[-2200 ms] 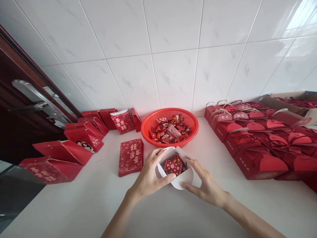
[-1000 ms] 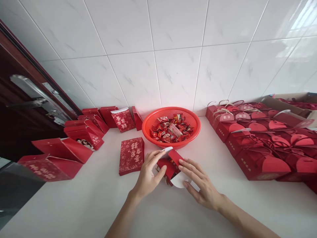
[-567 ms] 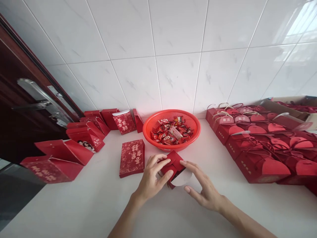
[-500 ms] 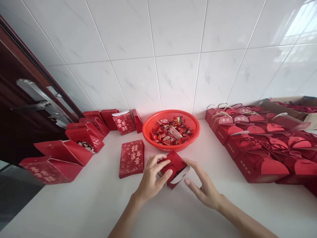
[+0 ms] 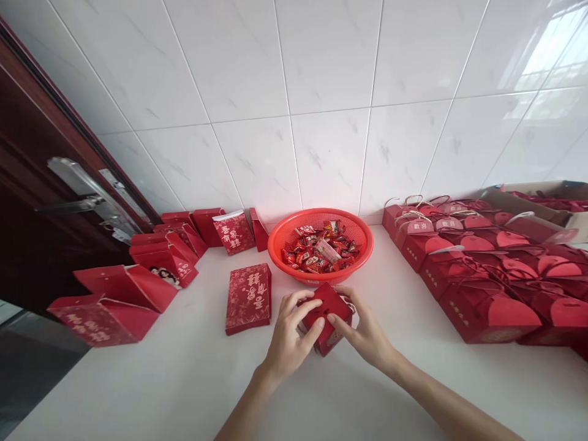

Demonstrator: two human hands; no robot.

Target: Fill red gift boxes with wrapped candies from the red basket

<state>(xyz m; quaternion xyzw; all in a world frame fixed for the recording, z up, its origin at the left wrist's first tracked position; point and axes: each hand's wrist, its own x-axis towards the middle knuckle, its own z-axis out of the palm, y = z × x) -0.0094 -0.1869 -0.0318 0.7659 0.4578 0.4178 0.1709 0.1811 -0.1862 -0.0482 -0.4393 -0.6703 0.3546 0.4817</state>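
Note:
A small red gift box [image 5: 331,299] stands on the white counter in front of the candy basket, its top flaps folded inward over the opening. My left hand [image 5: 290,335] grips its left side, with the fingers and thumb resting on the top. From the right, my right hand [image 5: 369,335] holds the box, thumb on the top flap and fingers behind the far right side, partly hidden. Just beyond the box, a red plastic basket [image 5: 274,256] contains many wrapped candies [image 5: 316,251]. A flat red box with white characters [image 5: 248,298] lies to the left.
Several open red bags [image 5: 110,306] stand along the left edge, near a dark door with a metal handle [image 5: 87,184]. Rows of closed red boxes with cord handles [image 5: 482,306] fill the right side. A cardboard carton [image 5: 500,199] is behind them, against the tiled wall [image 5: 331,153].
The raised flap with the white inner face has been folded down onto the box. My right hand has moved left and now touches the top. The view has shifted slightly.

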